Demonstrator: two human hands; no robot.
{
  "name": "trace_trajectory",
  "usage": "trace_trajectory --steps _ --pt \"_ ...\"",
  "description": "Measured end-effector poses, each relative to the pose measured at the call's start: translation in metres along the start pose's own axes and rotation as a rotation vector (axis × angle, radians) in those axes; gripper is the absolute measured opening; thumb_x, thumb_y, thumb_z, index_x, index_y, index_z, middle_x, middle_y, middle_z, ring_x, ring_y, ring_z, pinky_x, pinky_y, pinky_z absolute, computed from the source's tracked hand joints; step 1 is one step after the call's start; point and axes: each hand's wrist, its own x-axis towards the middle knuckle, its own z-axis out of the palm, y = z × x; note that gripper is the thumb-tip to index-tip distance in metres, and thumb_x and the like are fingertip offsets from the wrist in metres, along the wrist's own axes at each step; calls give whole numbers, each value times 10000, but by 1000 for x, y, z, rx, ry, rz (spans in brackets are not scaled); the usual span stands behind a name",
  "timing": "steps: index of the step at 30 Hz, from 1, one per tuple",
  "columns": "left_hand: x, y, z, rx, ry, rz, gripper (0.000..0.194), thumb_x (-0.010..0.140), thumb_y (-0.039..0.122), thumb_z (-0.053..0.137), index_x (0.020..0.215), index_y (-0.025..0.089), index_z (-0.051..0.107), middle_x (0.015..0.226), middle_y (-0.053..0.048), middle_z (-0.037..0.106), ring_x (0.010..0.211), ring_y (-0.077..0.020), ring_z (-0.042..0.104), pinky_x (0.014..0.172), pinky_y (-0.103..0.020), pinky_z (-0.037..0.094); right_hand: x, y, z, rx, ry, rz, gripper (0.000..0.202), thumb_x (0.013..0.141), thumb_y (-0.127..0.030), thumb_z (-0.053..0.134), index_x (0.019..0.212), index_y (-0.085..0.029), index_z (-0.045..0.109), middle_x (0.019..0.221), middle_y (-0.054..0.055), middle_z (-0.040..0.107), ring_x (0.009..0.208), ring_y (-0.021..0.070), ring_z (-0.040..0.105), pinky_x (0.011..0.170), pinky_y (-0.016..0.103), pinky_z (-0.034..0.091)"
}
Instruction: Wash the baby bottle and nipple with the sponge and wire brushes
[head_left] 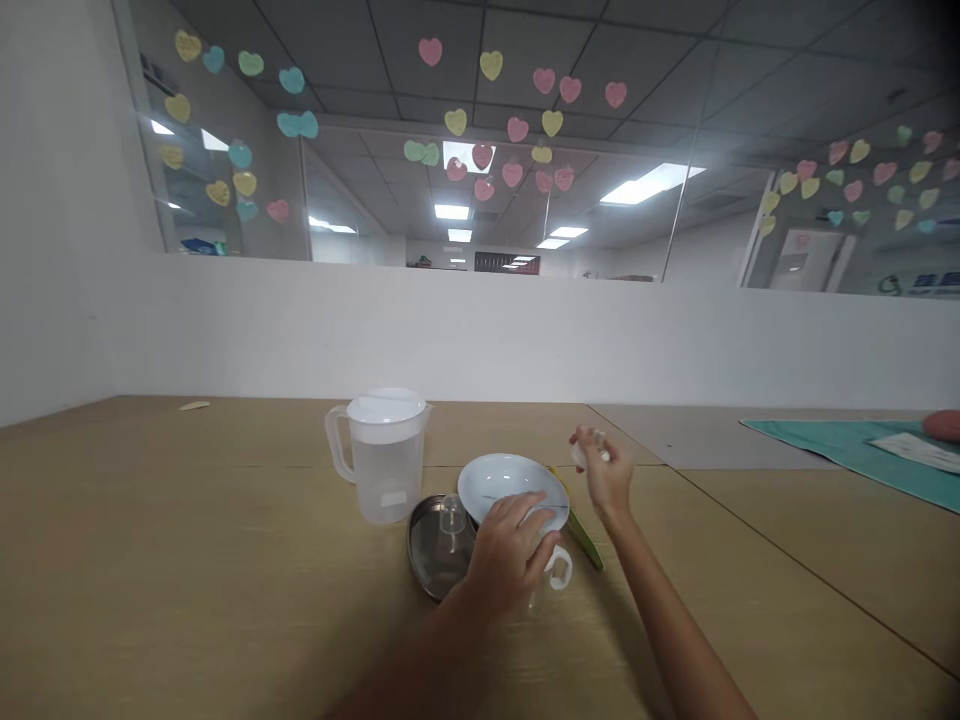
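A white bowl stands at the middle of the table, with a thin dark line inside it. My left hand is over its near edge, fingers stretched out and slightly bent; whether it touches the bowl is unclear. Under and beside that hand is a clear cup with a white handle, partly hidden. My right hand is raised right of the bowl, its fingers closed on a small whitish object. Left of the bowl, a small clear cup sits on a metal tray.
A lidded translucent pitcher stands behind the tray on the left. A long green and yellow item lies right of the bowl. Far right is a teal cloth bearing a white paper and a reddish object. A white wall backs the table.
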Motion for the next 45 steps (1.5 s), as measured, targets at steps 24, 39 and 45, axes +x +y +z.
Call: trace_trajectory --steps 24,39,45 --pt "-24 -1 13 -73 31 -167 281 883 215 368 926 171 642 899 -86 522 861 -193 494 759 -360 429 -78 27 -4 -184 -150 -557 87 852 -249 506 874 -198 573 803 45 646 746 173 626 641 287 500" --pt "-33 -4 22 -248 190 -237 134 867 247 460 914 183 568 921 -55 645 889 -174 585 816 -353 468 -83 23 -3 -170 -203 -687 99 821 -229 519 895 -198 576 774 55 645 700 187 634 617 300 517" --pt "-36 -4 23 -262 203 -279 168 877 242 439 888 170 590 1000 -98 609 961 -195 571 826 -368 480 -84 26 -5 -198 -302 -607 178 859 -262 454 985 -196 561 821 60 655 747 188 638 640 297 512"
